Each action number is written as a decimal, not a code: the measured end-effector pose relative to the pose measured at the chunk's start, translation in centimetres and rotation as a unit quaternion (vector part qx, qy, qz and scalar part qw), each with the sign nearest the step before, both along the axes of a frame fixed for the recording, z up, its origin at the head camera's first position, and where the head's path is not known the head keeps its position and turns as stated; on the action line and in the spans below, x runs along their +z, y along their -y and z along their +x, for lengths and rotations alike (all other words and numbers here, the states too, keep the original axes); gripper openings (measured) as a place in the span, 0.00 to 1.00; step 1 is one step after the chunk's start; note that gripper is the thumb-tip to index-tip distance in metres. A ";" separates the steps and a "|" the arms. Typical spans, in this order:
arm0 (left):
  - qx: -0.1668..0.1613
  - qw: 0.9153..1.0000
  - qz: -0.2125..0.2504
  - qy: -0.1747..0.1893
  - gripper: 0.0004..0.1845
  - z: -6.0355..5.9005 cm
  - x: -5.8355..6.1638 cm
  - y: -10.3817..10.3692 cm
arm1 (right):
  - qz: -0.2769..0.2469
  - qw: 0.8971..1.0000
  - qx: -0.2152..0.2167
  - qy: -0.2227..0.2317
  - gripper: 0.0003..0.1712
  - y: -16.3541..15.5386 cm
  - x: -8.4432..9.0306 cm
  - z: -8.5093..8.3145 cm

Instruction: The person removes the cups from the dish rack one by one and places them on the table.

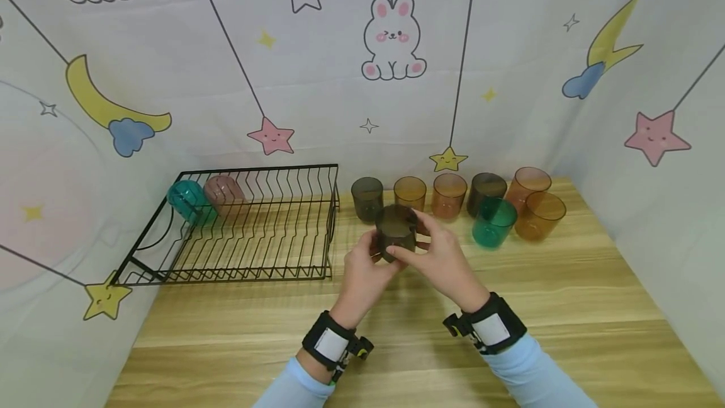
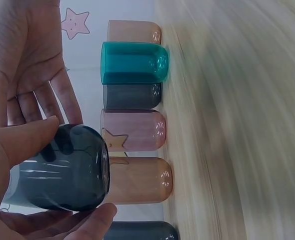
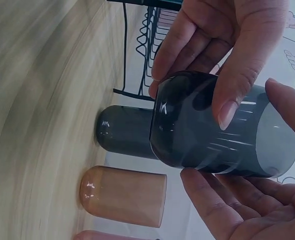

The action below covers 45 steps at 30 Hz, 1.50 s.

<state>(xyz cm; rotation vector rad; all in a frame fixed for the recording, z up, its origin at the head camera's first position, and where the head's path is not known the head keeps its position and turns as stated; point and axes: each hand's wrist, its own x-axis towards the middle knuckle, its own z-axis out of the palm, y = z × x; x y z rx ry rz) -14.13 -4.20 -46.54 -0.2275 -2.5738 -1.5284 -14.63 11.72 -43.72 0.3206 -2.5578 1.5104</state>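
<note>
Both hands hold one dark grey see-through glass (image 1: 396, 232) above the table, its rim upward. From its left side my left hand (image 1: 365, 263) grips it, and the left thumb lies across its wall in the right wrist view. My right hand (image 1: 444, 260) holds the opposite side, with fingertips touching the wall near the base. Behind the held glass stand another dark grey glass (image 1: 367, 200), an amber glass (image 1: 410, 191) and a pink glass (image 1: 450, 197). In the left wrist view, the held glass (image 2: 62, 172) overlaps part of the amber glass (image 2: 140, 180).
A black wire dish rack (image 1: 249, 279) stands at left, with a teal glass (image 1: 189, 200) and a pink glass (image 1: 223, 194) lying tilted in it. At the right stand another teal glass (image 1: 494, 224), an orange glass (image 1: 540, 216) and several more. A patterned curtain (image 1: 340, 80) backs the table (image 1: 396, 357).
</note>
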 end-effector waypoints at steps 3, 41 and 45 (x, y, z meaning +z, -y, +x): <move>-0.005 1.000 -0.006 0.004 0.33 -0.1 -0.1 0.1 | 0.000 1.000 0.002 0.000 0.45 0.0 -0.1 -0.1; 0.002 0.995 -0.099 -0.003 0.37 -1.3 -0.7 1.7 | 0.019 0.978 -0.207 -0.037 0.45 -4.5 -6.8 -3.7; 0.001 0.995 -0.102 -0.004 0.37 -1.3 -0.6 1.8 | 0.021 0.976 -0.216 -0.027 0.46 -4.5 -7.1 -3.8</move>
